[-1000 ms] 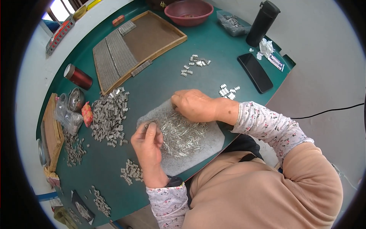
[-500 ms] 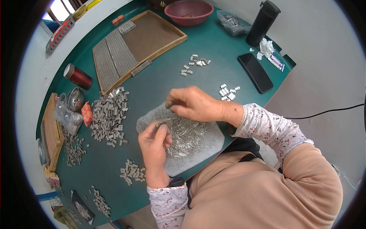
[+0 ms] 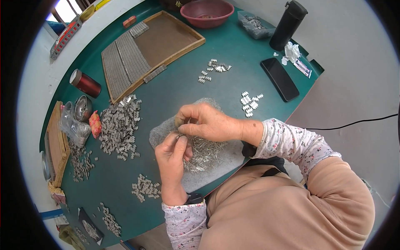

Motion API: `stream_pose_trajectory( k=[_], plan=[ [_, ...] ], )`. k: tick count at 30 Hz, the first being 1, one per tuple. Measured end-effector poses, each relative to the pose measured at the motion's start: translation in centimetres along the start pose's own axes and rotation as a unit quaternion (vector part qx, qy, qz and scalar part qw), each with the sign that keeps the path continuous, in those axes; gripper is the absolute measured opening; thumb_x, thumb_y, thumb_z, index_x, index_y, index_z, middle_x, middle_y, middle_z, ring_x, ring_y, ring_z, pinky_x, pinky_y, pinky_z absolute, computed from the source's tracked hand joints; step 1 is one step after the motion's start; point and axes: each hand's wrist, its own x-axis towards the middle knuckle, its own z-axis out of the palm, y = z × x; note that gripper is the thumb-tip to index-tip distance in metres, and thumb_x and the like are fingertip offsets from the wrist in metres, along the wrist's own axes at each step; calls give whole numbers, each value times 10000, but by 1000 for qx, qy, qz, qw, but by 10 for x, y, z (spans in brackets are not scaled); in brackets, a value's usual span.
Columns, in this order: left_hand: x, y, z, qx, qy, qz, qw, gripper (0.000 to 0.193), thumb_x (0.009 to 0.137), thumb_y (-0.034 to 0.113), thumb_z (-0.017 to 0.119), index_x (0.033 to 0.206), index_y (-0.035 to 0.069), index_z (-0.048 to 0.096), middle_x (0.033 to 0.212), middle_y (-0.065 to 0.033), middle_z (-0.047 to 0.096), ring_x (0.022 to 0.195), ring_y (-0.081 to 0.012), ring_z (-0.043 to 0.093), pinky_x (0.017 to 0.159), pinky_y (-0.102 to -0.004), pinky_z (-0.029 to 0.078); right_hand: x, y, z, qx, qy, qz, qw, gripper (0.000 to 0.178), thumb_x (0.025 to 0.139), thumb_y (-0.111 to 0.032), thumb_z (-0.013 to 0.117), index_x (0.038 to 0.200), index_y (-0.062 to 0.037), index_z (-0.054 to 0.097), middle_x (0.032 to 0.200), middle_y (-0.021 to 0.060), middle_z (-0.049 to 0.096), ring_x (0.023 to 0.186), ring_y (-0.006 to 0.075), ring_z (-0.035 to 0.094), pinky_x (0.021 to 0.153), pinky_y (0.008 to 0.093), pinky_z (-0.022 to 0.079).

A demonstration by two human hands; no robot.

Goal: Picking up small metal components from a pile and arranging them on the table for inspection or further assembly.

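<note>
My left hand [image 3: 171, 154] is closed in a pinch, with a small dark metal piece [image 3: 179, 136] between thumb and forefinger. Its exact kind is too small to tell. Just above, the fingers of my right hand [image 3: 208, 121] are pinched together, their tips close to that piece. Whatever they hold is hidden. Beneath both hands lies a grey felt-like mat [image 3: 229, 163], bearing a heap of thin silvery pins [image 3: 204, 155]. Left of the mat, jagged metal link pieces [image 3: 120, 125] form a large pile, and a smaller cluster of links [image 3: 145, 188] lies nearer me.
A wooden tray [image 3: 183, 49] partly filled with rows of links stands at the back. Around the green table [image 3: 175, 89] are a pink basin [image 3: 207, 16], a plastic tub [image 3: 254, 27], a black bottle [image 3: 287, 25], a phone [image 3: 280, 79], a red can [image 3: 85, 83] and a metal bowl [image 3: 83, 108].
My right hand has come down and slightly left, bringing its fingertips to the piece in my left hand. The left hand has shifted slightly right.
</note>
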Motion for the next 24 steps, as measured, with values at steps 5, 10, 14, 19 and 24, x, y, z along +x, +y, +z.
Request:
stream_pose_trajectory(
  k=[5,10,14,19,24],
  plan=[
    [1,-5,-1,4,-11,25,1000,174,936,113,600,988,-42,660,676,-23,574,527,-76,516,442,-191,365,-1,0,1,-25,3,-10,1000,188,849,-122,643,935,41,601,854,134,644,763,192,633,677,318,513],
    [0,-3,2,-19,-17,5,1000,165,939,114,597,983,-30,666,695,-9,560,548,-56,483,469,-192,352,-3,-10,0,-74,-11,-11,997,141,848,-94,617,937,13,595,884,103,619,821,200,607,748,331,498],
    [0,-4,5,6,-16,25,1000,163,936,120,612,982,-24,673,675,10,539,542,-46,446,473,-191,329,-3,-12,-1,-144,-5,-53,988,117,785,-68,650,869,8,619,846,121,624,811,258,625,726,354,503],
    [0,-10,1,68,-18,58,996,150,937,104,603,974,-23,672,682,22,526,558,-38,425,491,-196,320,-5,-24,-1,-235,19,-85,968,87,713,-51,659,776,6,640,764,146,620,745,336,614,667,419,499],
    [-2,-1,1,52,-47,35,997,137,930,94,606,904,-31,656,675,22,508,558,-37,414,487,-195,304,-6,-19,-7,-194,-3,-133,972,111,730,-100,684,781,-4,663,721,133,602,761,321,610,673,408,498]
  ],
)
